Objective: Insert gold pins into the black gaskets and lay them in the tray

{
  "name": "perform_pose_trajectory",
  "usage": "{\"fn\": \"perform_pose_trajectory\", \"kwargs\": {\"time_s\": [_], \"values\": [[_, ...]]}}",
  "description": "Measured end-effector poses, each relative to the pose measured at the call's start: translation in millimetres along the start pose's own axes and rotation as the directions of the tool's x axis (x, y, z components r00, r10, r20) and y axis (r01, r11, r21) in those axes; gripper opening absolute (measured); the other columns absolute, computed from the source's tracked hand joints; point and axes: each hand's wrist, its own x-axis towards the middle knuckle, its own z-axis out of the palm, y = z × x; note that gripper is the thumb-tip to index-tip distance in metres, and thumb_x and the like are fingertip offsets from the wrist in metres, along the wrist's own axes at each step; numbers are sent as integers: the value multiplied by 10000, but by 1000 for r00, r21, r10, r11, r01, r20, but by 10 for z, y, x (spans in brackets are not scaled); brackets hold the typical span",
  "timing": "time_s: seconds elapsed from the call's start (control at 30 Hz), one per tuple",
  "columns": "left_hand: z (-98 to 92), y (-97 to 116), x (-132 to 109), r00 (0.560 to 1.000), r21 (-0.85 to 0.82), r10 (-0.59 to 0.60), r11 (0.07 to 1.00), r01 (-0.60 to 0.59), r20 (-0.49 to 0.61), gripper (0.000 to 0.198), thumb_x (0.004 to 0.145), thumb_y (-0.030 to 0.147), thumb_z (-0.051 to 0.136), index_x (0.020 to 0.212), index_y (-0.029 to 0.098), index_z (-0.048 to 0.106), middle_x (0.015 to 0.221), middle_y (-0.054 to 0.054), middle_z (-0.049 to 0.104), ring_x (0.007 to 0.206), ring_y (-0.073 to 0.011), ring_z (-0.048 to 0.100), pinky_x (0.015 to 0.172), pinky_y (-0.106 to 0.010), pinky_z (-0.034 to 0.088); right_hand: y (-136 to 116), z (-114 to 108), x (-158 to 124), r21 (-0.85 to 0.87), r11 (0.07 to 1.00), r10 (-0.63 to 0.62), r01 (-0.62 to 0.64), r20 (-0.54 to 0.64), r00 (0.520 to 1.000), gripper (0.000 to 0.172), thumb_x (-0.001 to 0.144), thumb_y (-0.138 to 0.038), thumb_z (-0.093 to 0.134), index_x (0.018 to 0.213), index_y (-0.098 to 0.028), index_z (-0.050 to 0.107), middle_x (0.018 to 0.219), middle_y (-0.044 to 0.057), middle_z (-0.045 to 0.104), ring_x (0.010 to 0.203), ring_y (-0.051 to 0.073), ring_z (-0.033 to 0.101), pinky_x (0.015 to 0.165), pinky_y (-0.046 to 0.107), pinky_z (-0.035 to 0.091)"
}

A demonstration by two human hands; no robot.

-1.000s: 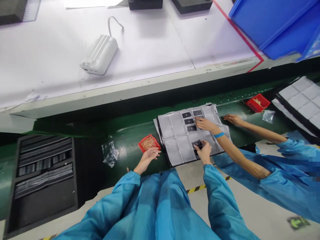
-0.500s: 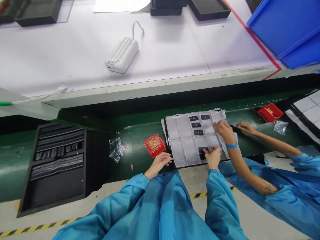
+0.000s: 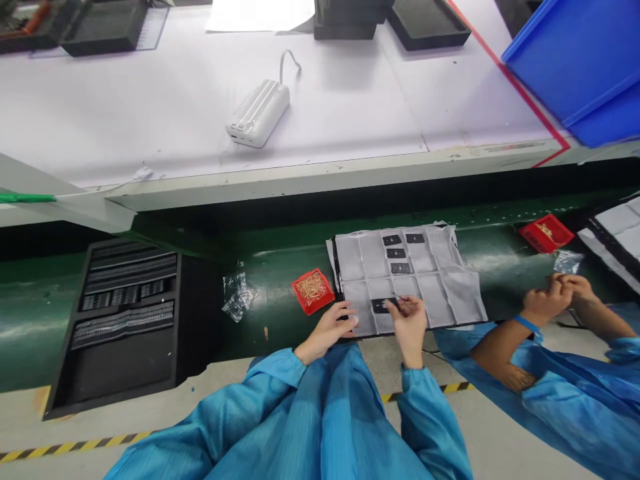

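Note:
A white sectioned mat [image 3: 435, 290] lies over the green surface, with several flat black parts [image 3: 397, 253] in its upper pockets. Another black part [image 3: 380, 306] rests in the lower row, under the fingertips of my right hand [image 3: 411, 323]. Those fingers are closed on a thin dark tool, whose exact kind is too small to make out. At the mat's lower left edge is my left hand [image 3: 333, 328], its fingers loosely bent and apart, with no held object visible. A red tray [image 3: 324, 301] of small gold-coloured pins sits just above it.
On the left stands a black tray [image 3: 120, 390] holding rows of dark parts. A clear plastic bag [image 3: 237, 297] lies between the trays. At right, a co-worker's hands [image 3: 555, 300] meet near a second red tray [image 3: 547, 233]. A white power bank [image 3: 259, 113] sits on the bench above.
My right hand and the lower black part have shifted left across the mat. My left hand has moved slightly right onto its edge. The co-worker's hands have withdrawn from the mat to the right.

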Motion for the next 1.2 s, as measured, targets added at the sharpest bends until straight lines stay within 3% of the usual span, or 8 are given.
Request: {"fn": "perform_pose_trajectory", "kwargs": {"time_s": [0.07, 0.17, 0.37, 0.43, 0.6, 0.73, 0.87, 1.2], "values": [[104, 55, -52, 1000, -28, 19, 999, -19, 21, 823, 680, 550, 932, 1349, 206, 599, 1297, -148, 674, 1007, -272, 758, 837, -429, 644, -196, 194, -349, 97, 995, -28, 18, 97, 995, 421, 835, -464, 805, 1066, -168, 614, 970, 21, 662, 881, 175, 662, 842, 381, 576], [146, 103, -106, 997, -32, 68, 997, -69, -29, 720, 674, 559, 923, 1201, 156, 643, 996, -71, 731, 770, -191, 758, 741, -353, 644, -430, 373, -706, 199, 980, -37, 2, 173, 984, 517, 753, -521, 847, 1048, -181, 594, 958, 31, 685, 884, 192, 684, 855, 394, 581], [34, 158, -231, 985, 77, 108, 992, -98, -131, 497, 724, 509, 876, 967, 137, 653, 597, 30, 642, 428, -113, 603, 434, -210, 449, -730, 243, -843, 257, 966, -29, -42, 268, 963, 475, 785, -606, 786, 987, -211, 614, 1071, 97, 692, 927, 208, 689, 826, 365, 580], [18, 189, -293, 983, 125, 119, 987, -103, -136, 441, 737, 487, 862, 929, 133, 681, 584, 22, 647, 385, -96, 547, 400, -205, 382, -805, 180, -859, 245, 968, -37, -45, 323, 946, 459, 772, -625, 793, 893, -204, 655, 1132, 112, 674, 988, 220, 675, 831, 352, 581], [48, 296, -443, 970, 233, 205, 957, -170, -131, 282, 748, 352, 856, 907, 143, 752, 742, -40, 731, 648, -139, 652, 607, -239, 488, -908, 134, -953, 197, 976, -10, -90, 456, 890, 462, 738, -647, 815, 808, -201, 718, 1015, 99, 706, 937, 230, 669, 747, 324, 583], [72, 341, -522, 963, 316, 241, 929, -193, -121, 236, 757, 243, 820, 967, 146, 780, 595, 40, 585, 533, -95, 475, 529, -224, 353, -922, 122, -1024, 182, 975, 24, -129, 491, 871, 453, 765, -642, 798, 819, -198, 724, 917, 80, 732, 859, 216, 673, 756, 330, 574], [85, 319, -548, 957, 360, 261, 911, -201, -126, 213, 780, 204, 775, 981, 134, 780, 568, 63, 497, 522, -90, 390, 514, -231, 283, -942, 107, -1068, 164, 976, 51, -144, 473, 879, 474, 771, -656, 785, 850, -192, 723, 856, 67, 732, 801, 206, 669, 764, 337, 561], [141, 320, -594, 960, 356, 255, 913, -201, -114, 271, 804, 326, 784, 994, 134, 765, 637, 15, 604, 536, -105, 465, 541, -242, 363, -1022, 97, -1138, 127, 989, 15, -71, 394, 919, 453, 781, -646, 773, 844, -203, 699, 890, 58, 695, 835, 205, 645, 799, 340, 541]]}}
